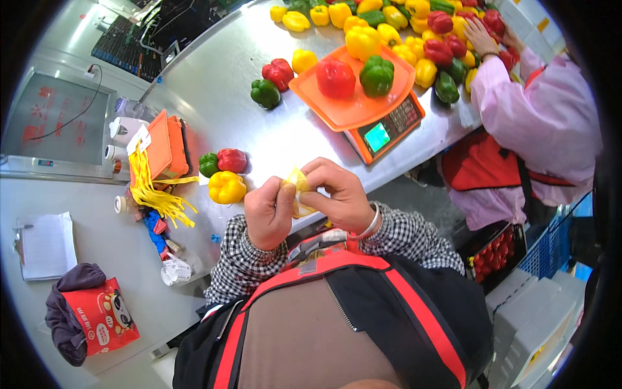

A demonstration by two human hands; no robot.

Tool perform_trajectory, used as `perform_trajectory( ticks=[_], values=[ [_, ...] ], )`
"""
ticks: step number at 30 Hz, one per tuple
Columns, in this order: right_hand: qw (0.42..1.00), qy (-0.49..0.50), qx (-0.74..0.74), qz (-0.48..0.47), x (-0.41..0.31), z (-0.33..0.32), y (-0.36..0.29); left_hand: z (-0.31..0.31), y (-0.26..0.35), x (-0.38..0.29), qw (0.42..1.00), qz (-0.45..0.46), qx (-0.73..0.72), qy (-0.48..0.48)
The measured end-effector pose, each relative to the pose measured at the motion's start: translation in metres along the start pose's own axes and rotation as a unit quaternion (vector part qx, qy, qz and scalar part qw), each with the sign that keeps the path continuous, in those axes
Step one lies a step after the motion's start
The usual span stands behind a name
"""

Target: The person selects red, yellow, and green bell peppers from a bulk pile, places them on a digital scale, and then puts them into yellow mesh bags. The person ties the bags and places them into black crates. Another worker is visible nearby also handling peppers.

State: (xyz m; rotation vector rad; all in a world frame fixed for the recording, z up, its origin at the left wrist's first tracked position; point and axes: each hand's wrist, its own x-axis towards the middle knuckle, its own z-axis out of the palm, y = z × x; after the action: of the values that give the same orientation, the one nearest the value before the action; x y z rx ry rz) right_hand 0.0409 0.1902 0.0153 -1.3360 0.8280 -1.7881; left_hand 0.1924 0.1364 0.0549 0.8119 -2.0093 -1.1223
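Observation:
My left hand (270, 212) and my right hand (338, 194) meet over the near edge of the metal table. Between them they pinch a small crumpled yellow sheet (299, 180), thin like a plastic bag or film; the fingers cover much of it. To the left of my hands sit a yellow bell pepper (227, 187), a red one (232, 160) and a green one (209, 165), close together. Beyond my right hand stands an orange digital scale (388, 127) with a lit display. Its orange tray (340, 114) carries a red, a green and a yellow pepper.
Farther back lie another pepper trio (277, 74) and a large pepper pile (423, 46). A co-worker in pink sleeves (510, 92) reaches into the pile. Yellow strips (146, 187) hang from an orange bin (167, 146) at left. A clipboard (47, 247) lies beyond.

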Motion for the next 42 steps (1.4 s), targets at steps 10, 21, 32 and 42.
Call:
perform_trajectory(
  ticks=[10,21,32,42],
  values=[
    [0.955,-0.081,0.081,0.274,-0.01,0.004,0.015,-0.019,-0.017,0.006,0.865,-0.032,-0.497,0.056],
    [0.873,-0.027,0.364,0.325,-0.011,0.007,0.023,-0.033,-0.049,-0.018,0.967,-0.097,-0.142,0.19],
    [0.864,-0.011,0.392,0.317,-0.01,0.002,0.024,-0.042,-0.039,-0.034,0.993,-0.091,-0.065,-0.047],
    [0.945,-0.031,0.141,0.294,-0.024,0.007,0.032,-0.049,-0.039,-0.04,0.902,-0.181,-0.393,0.01]
  ],
)
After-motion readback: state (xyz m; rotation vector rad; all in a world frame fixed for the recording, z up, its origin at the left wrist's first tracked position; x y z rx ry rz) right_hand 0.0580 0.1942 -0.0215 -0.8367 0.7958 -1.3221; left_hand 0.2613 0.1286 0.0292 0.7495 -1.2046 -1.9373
